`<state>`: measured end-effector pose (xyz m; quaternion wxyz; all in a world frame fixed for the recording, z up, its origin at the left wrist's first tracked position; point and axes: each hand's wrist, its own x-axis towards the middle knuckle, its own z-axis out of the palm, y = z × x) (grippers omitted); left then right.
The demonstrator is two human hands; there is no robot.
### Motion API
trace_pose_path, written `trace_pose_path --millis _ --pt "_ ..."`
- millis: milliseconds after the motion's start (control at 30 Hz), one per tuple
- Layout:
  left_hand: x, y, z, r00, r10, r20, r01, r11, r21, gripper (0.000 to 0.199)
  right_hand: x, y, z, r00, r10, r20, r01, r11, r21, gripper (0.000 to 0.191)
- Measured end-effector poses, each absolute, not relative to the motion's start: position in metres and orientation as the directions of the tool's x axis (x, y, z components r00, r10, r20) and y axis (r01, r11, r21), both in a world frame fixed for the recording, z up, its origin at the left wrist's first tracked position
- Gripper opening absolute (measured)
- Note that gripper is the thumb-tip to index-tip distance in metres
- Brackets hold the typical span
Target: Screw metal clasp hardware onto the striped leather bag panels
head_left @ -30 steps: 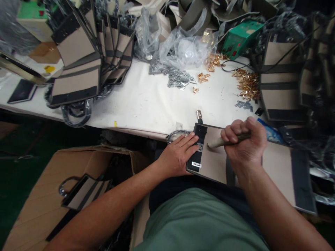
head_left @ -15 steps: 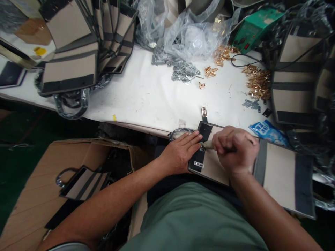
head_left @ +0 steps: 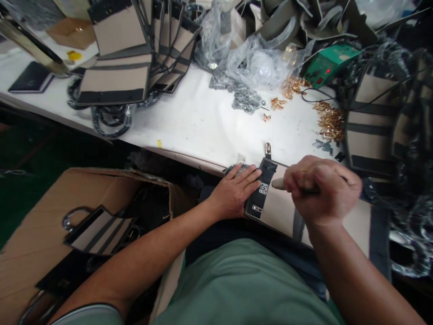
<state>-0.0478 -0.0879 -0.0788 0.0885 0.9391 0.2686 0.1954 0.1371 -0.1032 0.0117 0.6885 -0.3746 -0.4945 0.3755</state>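
Observation:
An unfolded bag panel point(head_left: 282, 201), beige with black bands, lies at the table's front edge. My left hand point(head_left: 233, 192) rests flat at its left edge, fingers stretched out. Beside those fingertips a square metal plate point(head_left: 264, 188) sits on the black band, with a small oblong metal plate point(head_left: 257, 208) nearer me. In the closed fist of my right hand point(head_left: 323, 187) is a tool with a beige, tapered end point(head_left: 278, 183); the rest is covered. Its end is a little right of the square plate, apart from it. A metal clasp point(head_left: 268, 148) on a short strap sticks out beyond the panel.
Silver plates point(head_left: 246, 100) and gold-coloured clips point(head_left: 329, 122) lie in piles on the white table point(head_left: 189, 126). A green box point(head_left: 329, 65) stands behind. Stacked bag panels point(head_left: 115, 79) are at the left, more at the right. A cardboard box point(head_left: 88, 183) holding bags stands lower left.
My right hand has drawn the tool back to the right, off the square plate, which now shows fully. My left hand stays on the panel. The whole view has shifted a little.

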Motion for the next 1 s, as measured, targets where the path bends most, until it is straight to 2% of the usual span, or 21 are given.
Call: trace_pose_path --millis 67,167,367,500,567,633,700,800,900,1000 --pt "-0.048 -0.088 -0.077 0.775 0.542 0.323 0.470 -0.838 0.278 0.064 0.133 -0.107 0.010 0.232 0.878 0.418 -0.075 0.445 -0.893 0.038" --pt "-0.048 -0.088 -0.076 0.775 0.547 0.318 0.473 -0.835 0.282 0.067 0.130 -0.106 -0.006 0.180 0.922 0.343 0.022 0.345 -0.938 0.043" --pt "-0.048 -0.089 -0.077 0.778 0.549 0.304 0.475 -0.832 0.286 0.071 0.130 -0.094 -0.010 0.119 0.935 0.334 0.042 0.332 -0.942 0.042" --pt "-0.047 -0.089 -0.078 0.780 0.558 0.282 0.475 -0.823 0.313 0.074 0.119 -0.087 0.002 0.004 0.966 0.258 0.247 0.249 -0.936 0.044" --pt "-0.047 -0.089 -0.077 0.780 0.561 0.278 0.479 -0.821 0.311 0.077 0.116 -0.085 0.002 -0.082 0.964 0.254 0.344 0.266 -0.900 0.045" --pt "-0.048 -0.089 -0.076 0.778 0.560 0.284 0.482 -0.822 0.303 0.077 0.118 -0.086 -0.002 -0.130 0.952 0.277 0.370 0.306 -0.877 0.044" --pt "-0.048 -0.089 -0.075 0.777 0.558 0.291 0.482 -0.825 0.296 0.074 0.125 -0.088 -0.007 -0.115 0.951 0.286 0.316 0.308 -0.897 0.044" --pt "-0.049 -0.089 -0.074 0.777 0.555 0.296 0.479 -0.828 0.292 0.069 0.138 -0.092 -0.005 0.001 0.962 0.272 0.100 0.271 -0.957 0.043" --pt "-0.048 -0.089 -0.075 0.780 0.555 0.290 0.480 -0.827 0.292 0.067 0.141 -0.096 0.004 0.132 0.925 0.356 -0.107 0.370 -0.923 0.038" --pt "-0.048 -0.089 -0.076 0.778 0.560 0.283 0.484 -0.823 0.299 0.067 0.132 -0.100 0.002 0.178 0.880 0.440 -0.094 0.460 -0.883 0.037"
